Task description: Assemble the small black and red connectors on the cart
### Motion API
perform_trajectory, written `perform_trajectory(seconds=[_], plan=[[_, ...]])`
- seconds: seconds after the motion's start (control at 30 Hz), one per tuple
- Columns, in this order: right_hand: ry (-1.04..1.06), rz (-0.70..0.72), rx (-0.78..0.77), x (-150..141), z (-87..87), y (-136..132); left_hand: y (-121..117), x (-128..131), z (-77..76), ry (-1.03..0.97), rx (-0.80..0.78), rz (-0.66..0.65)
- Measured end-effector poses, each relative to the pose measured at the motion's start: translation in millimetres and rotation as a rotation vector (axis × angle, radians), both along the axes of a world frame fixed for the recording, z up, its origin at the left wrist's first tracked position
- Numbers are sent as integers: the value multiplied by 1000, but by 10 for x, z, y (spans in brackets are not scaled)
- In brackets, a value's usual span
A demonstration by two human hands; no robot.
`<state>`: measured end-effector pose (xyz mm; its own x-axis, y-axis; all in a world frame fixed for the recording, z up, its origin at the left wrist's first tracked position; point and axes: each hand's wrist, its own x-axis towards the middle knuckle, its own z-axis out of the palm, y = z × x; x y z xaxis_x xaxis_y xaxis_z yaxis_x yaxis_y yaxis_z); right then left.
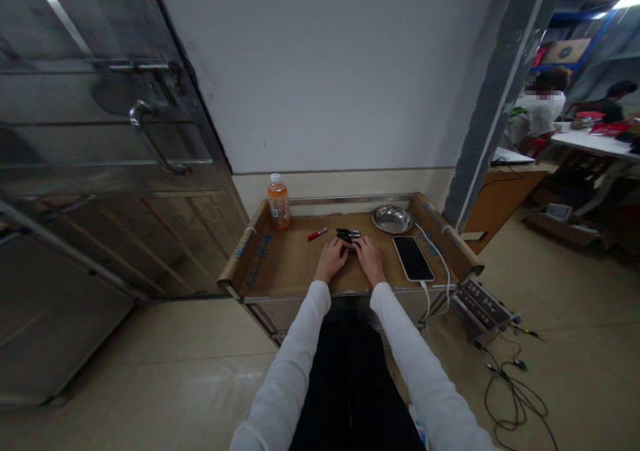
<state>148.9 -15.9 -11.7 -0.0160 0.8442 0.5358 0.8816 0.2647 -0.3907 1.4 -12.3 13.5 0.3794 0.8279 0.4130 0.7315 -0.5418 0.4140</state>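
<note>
Over the middle of a cardboard-lined cart top (pixel 285 268), my left hand (pixel 333 259) and my right hand (pixel 367 258) are close together with curled fingers. A dark, slim thing, seemingly a black marker (pixel 352 247), shows between their fingertips, mostly hidden by them. Just beyond lie several black markers (pixel 347 232) side by side. To their left is a single red marker (pixel 317 234), lying at a slant and apart from my hands.
An orange drink bottle (pixel 279 202) stands at the back left. At the right are a steel dish (pixel 393 219) and a phone (pixel 413 259) with a white cable (pixel 440 254). A power strip (pixel 483 308) and loose cords (pixel 515 391) are low at right; people sit beyond.
</note>
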Motion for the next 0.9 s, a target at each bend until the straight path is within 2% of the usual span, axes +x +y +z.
perform_trajectory(seconds=[0.27, 0.47, 0.6, 0.73, 0.9], plan=[[-19, 11, -8, 3, -18, 16, -87, 0, 23, 93, -5, 125], [-1, 22, 13, 2, -40, 29, -139, -109, -72, 125, -50, 237], [29, 50, 26, 9, -52, 41, -58, -144, -164, 76, -40, 253], [61, 75, 19, 7, -61, 51, 89, -87, -192, -92, -45, 306], [129, 96, 41, 10, -61, 52, 215, 62, -146, -101, -12, 207]])
